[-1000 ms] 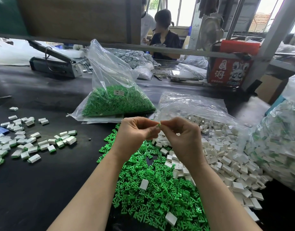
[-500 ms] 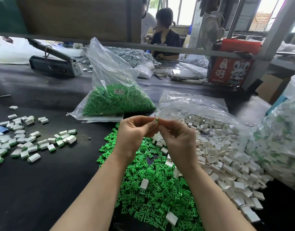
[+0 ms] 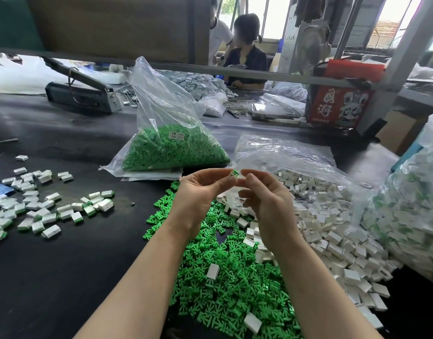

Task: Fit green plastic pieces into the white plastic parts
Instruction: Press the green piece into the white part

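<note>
View: your one head camera, no second view.
Facing: forward and down across the black table [image 3: 51,265].
Nearness: close over your raised hands; wide-angle.

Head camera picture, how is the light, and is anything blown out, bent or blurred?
Head view: daylight blows out the windows; clear bags show glare; the shelf rail bows from the wide lens; both hands and the green pile are sharp.

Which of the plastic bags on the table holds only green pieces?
The upright clear bag behind the left hand. The flat bag spills white parts; the far-right bag holds mixed white-and-green ones.
</note>
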Demonstrator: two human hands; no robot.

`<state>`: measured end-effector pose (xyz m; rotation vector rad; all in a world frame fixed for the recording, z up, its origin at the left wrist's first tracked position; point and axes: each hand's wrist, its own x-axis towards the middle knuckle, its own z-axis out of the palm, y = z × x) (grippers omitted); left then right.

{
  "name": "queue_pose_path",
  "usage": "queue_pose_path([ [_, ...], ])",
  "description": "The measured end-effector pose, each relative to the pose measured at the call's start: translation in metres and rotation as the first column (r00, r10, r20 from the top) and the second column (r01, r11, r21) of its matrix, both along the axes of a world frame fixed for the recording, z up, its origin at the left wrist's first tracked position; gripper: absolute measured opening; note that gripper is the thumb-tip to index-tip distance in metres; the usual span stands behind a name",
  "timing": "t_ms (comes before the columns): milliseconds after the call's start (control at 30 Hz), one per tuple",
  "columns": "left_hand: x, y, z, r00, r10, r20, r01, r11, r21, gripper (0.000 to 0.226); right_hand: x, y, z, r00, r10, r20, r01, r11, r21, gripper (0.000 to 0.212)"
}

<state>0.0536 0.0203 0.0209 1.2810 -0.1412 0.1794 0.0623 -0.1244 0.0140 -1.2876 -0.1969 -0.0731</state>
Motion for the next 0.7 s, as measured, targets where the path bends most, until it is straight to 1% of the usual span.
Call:
queue_pose_path([
  [33, 0.0002, -0.0007, 0.0001, 1.000, -0.002, 0.001, 0.002, 1.000, -0.004, 0.013, 0.0001, -0.0005, 0.0003, 0.999, 0.025, -0.041, -0.025, 1.000, -0.007, 0.020],
  [133, 0.0005, -0.0002, 0.0010, 1.000, -0.006, 0.009, 0.006, 1.000, 0.008, 0.014, 0.0001, -0.0007, 0.0003, 0.975, 0.156, -0.161, -0.164, 0.986, -0.039, 0.051],
  [200, 0.0000, -0.0002, 0.0007, 1.000, -0.012, 0.027, 0.011, 0.999, 0.034, 0.015, 0.0002, 0.0011, 0.0005, 0.948, 0.246, -0.203, -0.254, 0.967, -0.018, 0.056],
  [267, -0.0012, -0.0019, 0.0008, 0.999, -0.014, 0.036, 0.011, 0.998, 0.064, 0.018, 0.0005, 0.0031, 0.0005, 0.941, 0.275, -0.198, -0.279, 0.960, 0.004, 0.051],
  [367, -0.0026, -0.0046, 0.0019, 0.999, -0.016, 0.031, 0.013, 0.995, 0.103, 0.019, 0.0001, 0.0031, -0.0004, 0.948, 0.276, -0.157, -0.271, 0.961, 0.053, 0.038],
  [467, -0.0026, -0.0052, 0.0025, 1.000, -0.016, 0.018, 0.013, 0.991, 0.132, 0.010, -0.0009, 0.0017, 0.0004, 0.950, 0.277, -0.142, -0.268, 0.960, 0.074, 0.035],
  [700, -0.0022, -0.0064, 0.0030, 0.995, 0.100, 0.024, -0.102, 0.968, 0.228, 0.010, -0.0019, 0.0009, 0.0015, 0.941, 0.308, -0.142, -0.298, 0.950, 0.091, 0.031],
])
